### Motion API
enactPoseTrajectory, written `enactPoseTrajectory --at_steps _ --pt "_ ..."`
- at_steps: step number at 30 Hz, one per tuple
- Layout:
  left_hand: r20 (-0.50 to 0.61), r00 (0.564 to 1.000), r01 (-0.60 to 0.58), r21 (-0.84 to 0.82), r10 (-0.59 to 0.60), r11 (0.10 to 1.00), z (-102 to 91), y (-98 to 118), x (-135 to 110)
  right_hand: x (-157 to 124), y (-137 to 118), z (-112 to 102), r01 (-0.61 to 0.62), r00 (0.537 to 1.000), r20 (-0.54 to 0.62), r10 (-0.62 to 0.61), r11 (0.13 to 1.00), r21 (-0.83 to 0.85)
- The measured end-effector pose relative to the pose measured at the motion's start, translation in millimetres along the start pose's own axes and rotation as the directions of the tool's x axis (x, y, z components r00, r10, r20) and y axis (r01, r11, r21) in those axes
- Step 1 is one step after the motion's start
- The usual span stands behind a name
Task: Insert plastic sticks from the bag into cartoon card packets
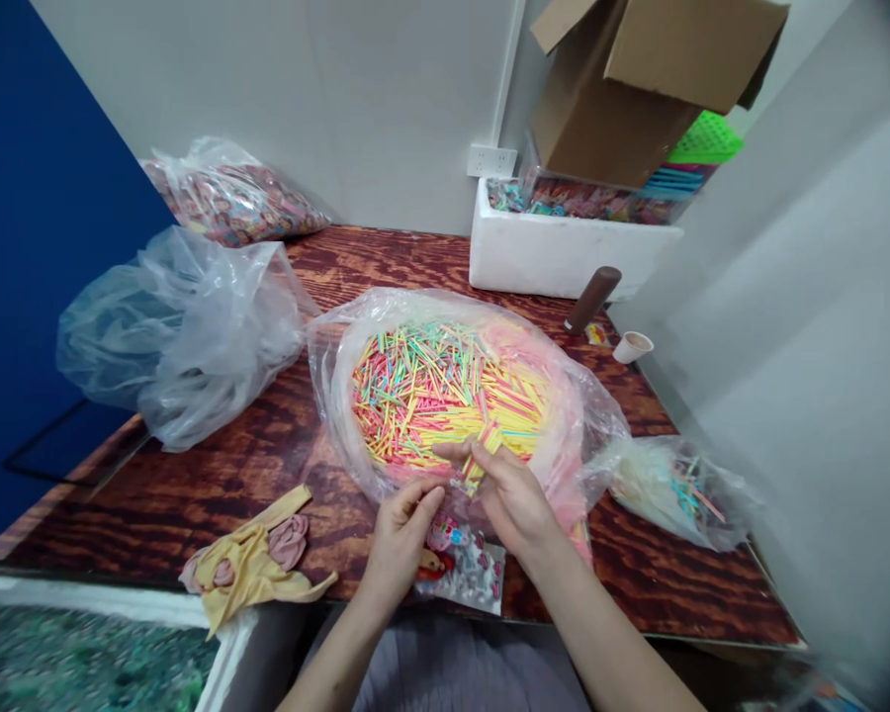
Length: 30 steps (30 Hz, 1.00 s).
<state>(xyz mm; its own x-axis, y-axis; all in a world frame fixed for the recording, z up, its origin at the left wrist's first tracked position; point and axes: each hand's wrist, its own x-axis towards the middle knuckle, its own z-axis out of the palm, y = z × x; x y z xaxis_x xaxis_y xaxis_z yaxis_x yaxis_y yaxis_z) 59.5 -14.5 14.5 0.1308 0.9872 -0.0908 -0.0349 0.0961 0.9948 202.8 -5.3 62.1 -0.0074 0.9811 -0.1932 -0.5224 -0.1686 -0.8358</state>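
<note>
My right hand (515, 494) is closed around a small bundle of thin yellow and pink sticks (482, 457). Just left of it, my left hand (407, 519) pinches thumb against fingers; whatever lies between them is too small to make out. Below both hands, near the table's front edge, lies a clear plastic packet (467, 574) with colourful printing. Behind them, a large clear bag (352, 311) lies open, full of loose sticks (422, 386) in pink, yellow, green and blue.
Crumpled clear plastic (193, 326) and a yellow-pink cloth (256, 564) lie to the left. A filled bag (229, 198) rests behind. At right are a white foam box (564, 252), cardboard box (623, 109), brown cylinder (593, 299), paper cup (633, 346) and smaller bag (674, 489).
</note>
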Motion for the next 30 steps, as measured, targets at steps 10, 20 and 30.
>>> enactPoseTrajectory --at_steps 10,20,30 --pt "-0.034 0.999 -0.012 -0.088 0.009 0.996 0.0 -6 -1 -22 -10 4 0.126 0.992 0.019 -0.125 0.97 -0.206" --pt "-0.042 0.999 -0.022 -0.088 0.019 0.996 -8.1 3 -1 -28 8 2 0.414 0.89 0.226 -0.395 0.495 -0.764" --pt "-0.258 0.965 -0.021 -0.221 -0.038 0.975 -63.1 10 6 -29 10 -11 0.173 0.981 0.023 -0.192 0.819 -0.548"
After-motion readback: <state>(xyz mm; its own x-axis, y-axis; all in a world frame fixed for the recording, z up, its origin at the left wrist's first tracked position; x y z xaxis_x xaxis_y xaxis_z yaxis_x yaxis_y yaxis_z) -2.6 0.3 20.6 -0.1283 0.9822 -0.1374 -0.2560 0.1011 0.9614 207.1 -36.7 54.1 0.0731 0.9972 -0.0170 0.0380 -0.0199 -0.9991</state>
